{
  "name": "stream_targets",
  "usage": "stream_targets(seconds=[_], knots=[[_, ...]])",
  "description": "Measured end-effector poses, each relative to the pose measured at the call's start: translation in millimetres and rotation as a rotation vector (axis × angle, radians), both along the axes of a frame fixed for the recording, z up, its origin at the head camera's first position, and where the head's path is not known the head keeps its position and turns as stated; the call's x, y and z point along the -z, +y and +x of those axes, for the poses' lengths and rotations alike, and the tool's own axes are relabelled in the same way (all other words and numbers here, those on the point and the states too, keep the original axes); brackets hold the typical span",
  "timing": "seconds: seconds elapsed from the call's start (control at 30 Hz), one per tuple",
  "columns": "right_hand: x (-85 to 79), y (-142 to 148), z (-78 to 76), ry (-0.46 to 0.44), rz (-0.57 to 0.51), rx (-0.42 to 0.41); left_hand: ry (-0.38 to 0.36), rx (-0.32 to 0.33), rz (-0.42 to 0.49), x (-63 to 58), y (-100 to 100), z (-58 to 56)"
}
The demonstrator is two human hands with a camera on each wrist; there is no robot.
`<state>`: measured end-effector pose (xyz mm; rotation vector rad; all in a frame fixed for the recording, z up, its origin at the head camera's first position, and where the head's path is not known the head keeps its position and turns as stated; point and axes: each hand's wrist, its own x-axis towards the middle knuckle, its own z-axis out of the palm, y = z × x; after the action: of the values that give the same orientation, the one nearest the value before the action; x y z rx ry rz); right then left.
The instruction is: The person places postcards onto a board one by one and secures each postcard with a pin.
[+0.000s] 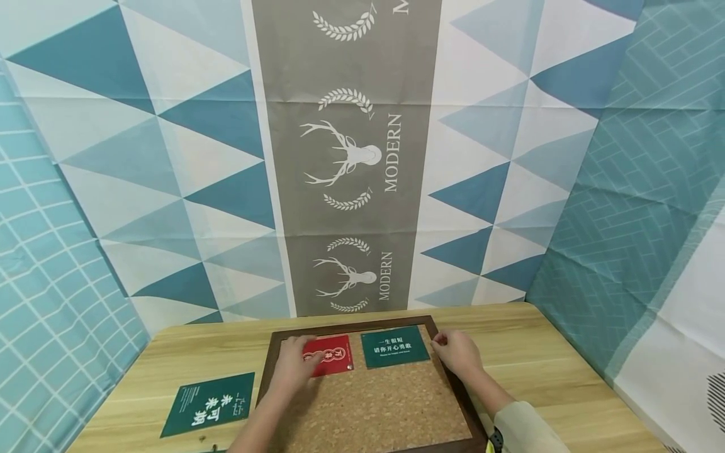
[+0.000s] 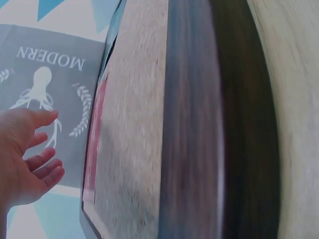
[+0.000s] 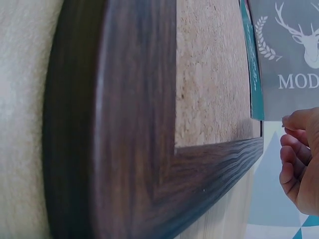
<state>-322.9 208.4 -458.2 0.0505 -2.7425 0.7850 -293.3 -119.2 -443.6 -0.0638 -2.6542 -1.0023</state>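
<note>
A cork board (image 1: pixel 374 412) in a dark wooden frame lies on the table. A red card (image 1: pixel 334 357) with pale print rests on its upper left, a small shiny pin (image 1: pixel 350 367) at the card's lower right corner. To the right of it is a green card (image 1: pixel 395 347) with white writing. My left hand (image 1: pixel 294 365) hovers by the red card's left part, fingers spread and holding nothing. Beside the green card's right edge, my right hand (image 1: pixel 457 353) has thumb and forefinger together, pinching a tiny pin-like thing (image 3: pixel 284 119), mostly hidden; the other fingers are curled.
Another green card (image 1: pixel 209 404) lies on the wooden table (image 1: pixel 555 377) to the left of the board. Small dark bits (image 1: pixel 202 438) lie below that card, too small to make out. A patterned cloth wall (image 1: pixel 351 189) rises behind the table.
</note>
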Motion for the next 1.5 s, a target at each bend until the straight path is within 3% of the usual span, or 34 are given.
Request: stream_targets(seconds=[0.23,0.9,1.27,1.5], knots=[[-1.5,-2,2.8,0.017,0.0,-0.011,-0.012,0.056,-0.026,1.1,18,-4.8],[0.9,-5,6.4,0.048,-0.008,-0.022,0.054,0.27,-0.073,14.2,61,-14.3],[3.8,-7,5.6,0.034,-0.021,-0.034,-0.004,0.325,-0.081,17.2,78,-19.0],[6.8,-6,5.0,0.054,0.005,-0.037,0.016,0.369,-0.122,18.5,85,-21.4]])
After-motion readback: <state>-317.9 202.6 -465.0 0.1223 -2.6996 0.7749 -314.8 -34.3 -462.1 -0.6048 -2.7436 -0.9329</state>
